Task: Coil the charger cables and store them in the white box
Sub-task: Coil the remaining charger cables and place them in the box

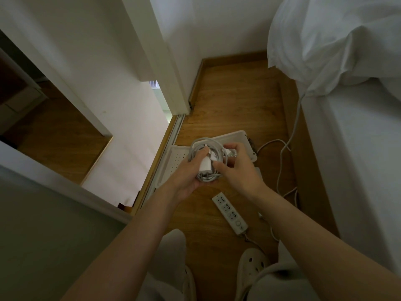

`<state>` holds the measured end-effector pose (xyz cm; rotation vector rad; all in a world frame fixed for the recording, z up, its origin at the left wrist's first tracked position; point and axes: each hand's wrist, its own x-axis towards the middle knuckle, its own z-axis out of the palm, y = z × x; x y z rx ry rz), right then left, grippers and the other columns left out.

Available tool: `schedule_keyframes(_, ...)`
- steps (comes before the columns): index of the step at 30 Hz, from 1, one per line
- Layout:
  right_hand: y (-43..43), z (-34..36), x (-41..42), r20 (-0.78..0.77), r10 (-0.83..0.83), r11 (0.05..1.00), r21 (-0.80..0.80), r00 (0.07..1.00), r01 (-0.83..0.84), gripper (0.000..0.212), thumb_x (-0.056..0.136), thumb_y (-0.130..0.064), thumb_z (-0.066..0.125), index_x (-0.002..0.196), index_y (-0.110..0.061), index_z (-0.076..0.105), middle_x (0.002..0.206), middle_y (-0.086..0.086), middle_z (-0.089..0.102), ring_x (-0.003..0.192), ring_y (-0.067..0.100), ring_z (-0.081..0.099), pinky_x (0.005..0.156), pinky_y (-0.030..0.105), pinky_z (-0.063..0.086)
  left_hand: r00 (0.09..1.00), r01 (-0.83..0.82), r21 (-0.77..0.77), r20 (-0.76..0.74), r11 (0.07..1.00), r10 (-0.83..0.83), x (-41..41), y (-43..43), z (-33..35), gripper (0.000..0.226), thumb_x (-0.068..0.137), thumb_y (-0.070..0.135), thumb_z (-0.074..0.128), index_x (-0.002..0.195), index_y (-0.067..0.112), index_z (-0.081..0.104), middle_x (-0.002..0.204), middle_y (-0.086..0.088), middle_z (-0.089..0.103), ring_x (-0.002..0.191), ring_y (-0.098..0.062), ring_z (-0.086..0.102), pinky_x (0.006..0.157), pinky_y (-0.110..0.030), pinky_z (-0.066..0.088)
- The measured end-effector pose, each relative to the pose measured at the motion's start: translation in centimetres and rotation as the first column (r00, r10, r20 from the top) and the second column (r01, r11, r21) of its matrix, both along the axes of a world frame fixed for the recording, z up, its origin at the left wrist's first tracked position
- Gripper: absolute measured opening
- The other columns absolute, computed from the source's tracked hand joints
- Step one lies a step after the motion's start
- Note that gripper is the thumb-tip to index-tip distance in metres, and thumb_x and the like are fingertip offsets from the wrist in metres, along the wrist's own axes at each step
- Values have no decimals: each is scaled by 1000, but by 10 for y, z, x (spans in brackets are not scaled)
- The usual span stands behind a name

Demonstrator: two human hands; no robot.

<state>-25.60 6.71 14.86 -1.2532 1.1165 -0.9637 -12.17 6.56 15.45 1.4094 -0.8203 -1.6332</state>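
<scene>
One coil looks done: the charger cables [196,148] are wound into a loop with a plug brick [205,167] on top, held just above the white box [243,134] on the floor [227,101]. Grip: left hand [186,179] cups the bundle from below with its fingers curled round it; right hand [236,170] pinches the loop's right side. Box is open, and what looks like its perforated lid [173,161] lies flat to its left. Box contents: can't tell, hands and bundle block the view. Left, I'd say: drop the bundle in, then maybe coil the loose cable [284,148] trailing from the bed [347,148] near the power strip [229,216].
</scene>
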Motion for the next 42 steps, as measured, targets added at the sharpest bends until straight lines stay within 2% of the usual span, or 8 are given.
schedule_keyframes(8, -4, -3, -9, -63, -8, 993, 120, 998, 16, 56, 87, -10, 63, 135, -9, 34, 118, 12, 61, 83, 10, 58, 54, 12, 48, 1000, -10, 3, -21, 1000, 10, -5, 2, -2, 41, 78, 34, 65, 113, 14, 61, 107, -13, 68, 92, -23, 67, 77, -38, 58)
schedule_keyframes(12, -8, -1, -9, 20, -15, 968, 250, 1000, 9, 55, 85, -18, 67, 132, -9, 40, 109, 4, 60, 98, 16, 59, 76, 22, 49, 990, -139, -7, -32, 990, 139, -9, -1, 0, 18, 88, 24, 60, 103, 13, 62, 91, -10, 69, 74, -18, 69, 59, -31, 58)
schedule_keyframes(17, -8, -1, -10, 5, -19, 932, 362, 1000, 16, 19, 98, -22, 46, 90, -12, 59, 78, -1, 57, 68, 7, 56, 55, 14, 47, 982, -190, -83, -24, 978, 188, -10, -3, 0, 8, 90, 23, 58, 96, 17, 60, 92, -11, 68, 77, -21, 67, 62, -34, 59)
schedule_keyframes(24, -7, -7, -10, -15, -90, 971, 220, 996, 91, 23, 89, 5, 47, 96, -8, 64, 92, 11, 67, 91, 25, 65, 80, 36, 57, 992, -78, 10, -100, 997, 78, -21, -1, 3, 36, 94, 45, 44, 96, 15, 62, 78, -5, 72, 66, -14, 69, 56, -28, 57)
schedule_keyframes(26, -4, -7, -8, -49, -87, 985, 147, 995, 93, 26, 90, 5, 47, 111, -8, 54, 99, 13, 65, 91, 22, 64, 72, 28, 56, 989, -87, 36, -116, 996, 91, -22, 0, 3, 35, 94, 44, 45, 93, 14, 63, 73, -4, 72, 62, -12, 69, 54, -26, 56)
schedule_keyframes(30, 3, -6, -2, -113, -104, 990, -107, 988, 92, 30, 97, -6, 41, 122, -22, 37, 97, 7, 65, 84, 14, 62, 57, 16, 46, 988, -99, 62, -112, 993, 106, -24, 0, 4, 30, 94, 41, 48, 91, 14, 62, 67, -3, 72, 59, -12, 68, 54, -25, 57)
schedule_keyframes(34, 6, -6, 3, -162, -67, 987, -156, 985, 41, 27, 99, -36, 36, 123, -23, 36, 100, 6, 64, 85, 14, 64, 65, 26, 55, 988, -127, 65, -81, 990, 132, -20, 1, 3, 24, 95, 37, 50, 94, 16, 61, 65, -2, 71, 57, -12, 69, 48, -25, 55)
schedule_keyframes(42, 0, -12, -5, -555, -159, 965, -263, 816, 9, 34, 98, -45, 32, 95, -16, 50, 90, 4, 61, 84, 21, 59, 68, 35, 46, 988, 19, 84, 154, 996, -32, -17, 2, -2, 41, 91, 45, 52, 116, 13, 59, 91, -9, 66, 72, -17, 65, 51, -26, 53)
